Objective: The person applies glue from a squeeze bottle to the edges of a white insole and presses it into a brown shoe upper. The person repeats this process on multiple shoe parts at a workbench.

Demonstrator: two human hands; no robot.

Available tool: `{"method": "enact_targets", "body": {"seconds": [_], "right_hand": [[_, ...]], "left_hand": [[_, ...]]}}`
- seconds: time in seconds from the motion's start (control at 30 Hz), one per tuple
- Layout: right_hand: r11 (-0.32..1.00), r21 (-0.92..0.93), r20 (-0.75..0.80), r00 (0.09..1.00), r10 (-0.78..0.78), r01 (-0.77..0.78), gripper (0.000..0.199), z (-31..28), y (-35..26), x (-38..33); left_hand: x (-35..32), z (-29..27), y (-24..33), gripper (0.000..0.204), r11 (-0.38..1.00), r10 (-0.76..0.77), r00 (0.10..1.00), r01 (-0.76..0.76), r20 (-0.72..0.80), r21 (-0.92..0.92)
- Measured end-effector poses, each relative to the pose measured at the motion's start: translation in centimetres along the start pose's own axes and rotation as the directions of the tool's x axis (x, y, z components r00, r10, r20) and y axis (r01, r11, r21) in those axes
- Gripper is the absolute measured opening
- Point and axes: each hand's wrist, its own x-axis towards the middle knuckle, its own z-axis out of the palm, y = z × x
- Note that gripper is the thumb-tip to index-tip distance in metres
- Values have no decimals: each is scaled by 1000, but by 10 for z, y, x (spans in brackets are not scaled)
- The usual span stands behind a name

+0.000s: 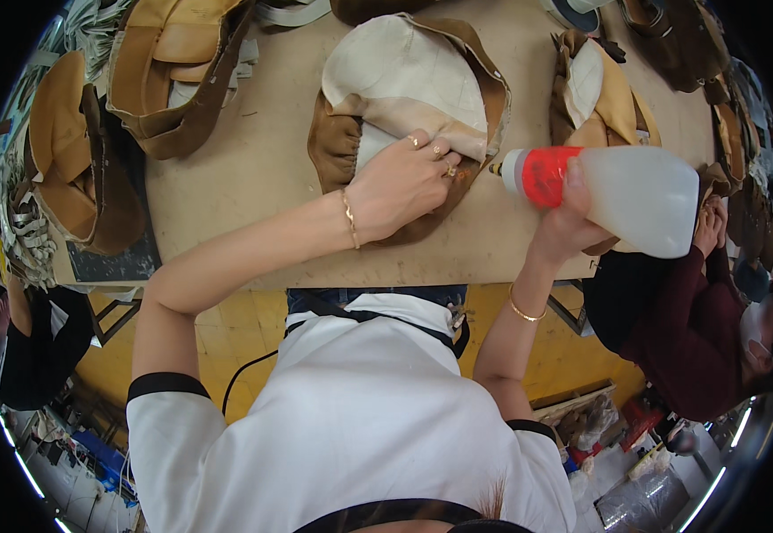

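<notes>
A brown suede and cream leather piece (404,80) lies on the wooden table (253,169) in front of me. My left hand (404,182) presses down on its near edge, fingers curled on the cream flap, holding it flat. My right hand (564,222) grips a translucent plastic squeeze bottle (635,195) with a red collar, tipped on its side. The bottle's nozzle (496,168) points left, just off the piece's right edge, close to my left fingers.
More tan and brown leather pieces lie around: at the back left (178,71), far left (75,151), and right (600,98). A person in a maroon top (697,329) works at the right. Another person in black (40,346) stands at the left. Yellow floor shows below the table edge.
</notes>
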Motion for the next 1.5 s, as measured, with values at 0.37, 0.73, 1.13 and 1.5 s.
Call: {"method": "enact_targets", "body": {"seconds": [0.37,0.73,1.13,1.5], "right_hand": [[964,-101,81,968,-238,245,51,9,35,-13],[987,-66,146,980,-136,147,50,3,29,-28],[996,-74,250,966,58,-40,51,-15,25,-67],[991,-97,411,910,-46,93,58,-25,24,-94]], "left_hand": [[4,-4,-9,50,991,1,999,4,39,-133],[5,-6,-11,50,984,9,998,2,59,-179],[3,-4,-11,46,979,15,1000,-14,5,-202],[-6,-13,-5,40,983,-20,994,0,-110,-181]]}}
